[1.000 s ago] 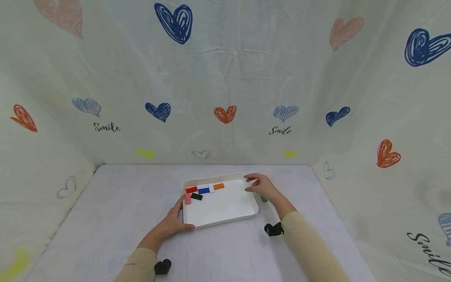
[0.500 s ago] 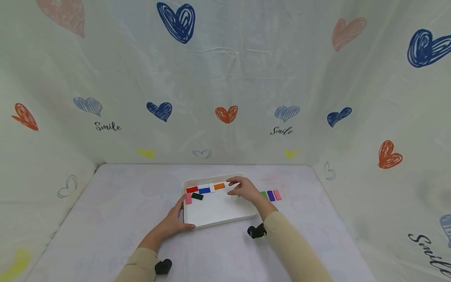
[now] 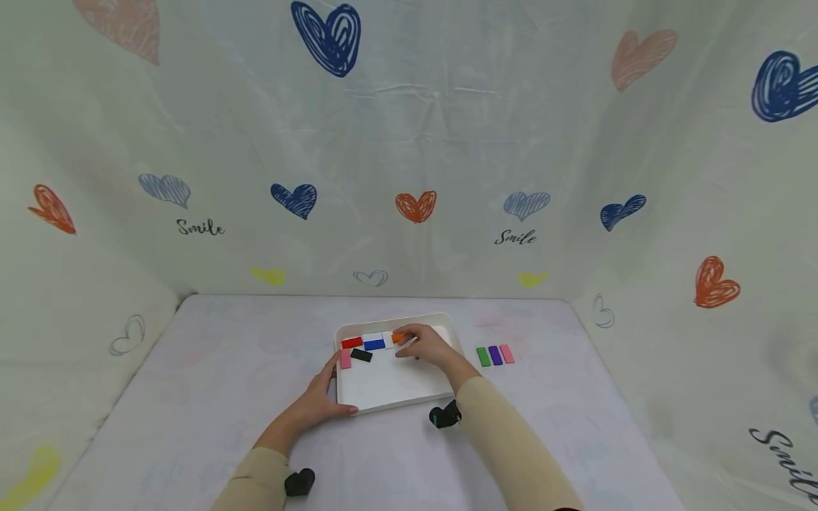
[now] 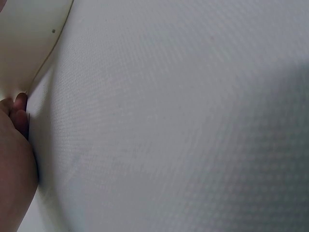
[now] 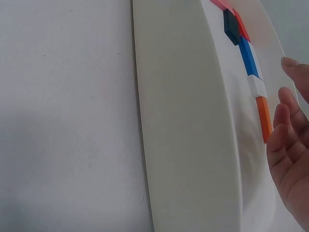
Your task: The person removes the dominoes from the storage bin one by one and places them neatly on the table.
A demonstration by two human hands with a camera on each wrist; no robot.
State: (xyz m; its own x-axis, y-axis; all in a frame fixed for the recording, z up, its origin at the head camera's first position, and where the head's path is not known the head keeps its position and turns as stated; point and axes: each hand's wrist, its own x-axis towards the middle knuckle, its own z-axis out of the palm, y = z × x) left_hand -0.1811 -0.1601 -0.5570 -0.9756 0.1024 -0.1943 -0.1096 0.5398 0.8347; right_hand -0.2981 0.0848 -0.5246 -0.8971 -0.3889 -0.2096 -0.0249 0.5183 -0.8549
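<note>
In the head view, a white tray [image 3: 396,387] holds small rectangular blocks near its far-left corner. These are a red block [image 3: 351,343], a blue block [image 3: 374,345], a black block [image 3: 361,355], a pink block [image 3: 346,359], white ones and an orange block [image 3: 397,338]. My left hand [image 3: 316,399] grips the tray's near-left corner, thumb at the front wall and fingers along the left side. Over the tray, my right hand [image 3: 424,345] hovers at the orange block with thumb and fingers apart. The right wrist view shows the orange block [image 5: 264,118] beside the loosely bent fingers, nothing between them.
Right of the tray, a green block [image 3: 483,357], a purple block [image 3: 495,355] and a pink one lie in a row on the pale tabletop [image 3: 224,369]. A curtain [image 3: 409,142] printed with hearts hangs behind and at both sides.
My right hand has moved left from the tray's right rim to the orange block, uncovering the row of three blocks on the table. The left hand has stayed at the tray.
</note>
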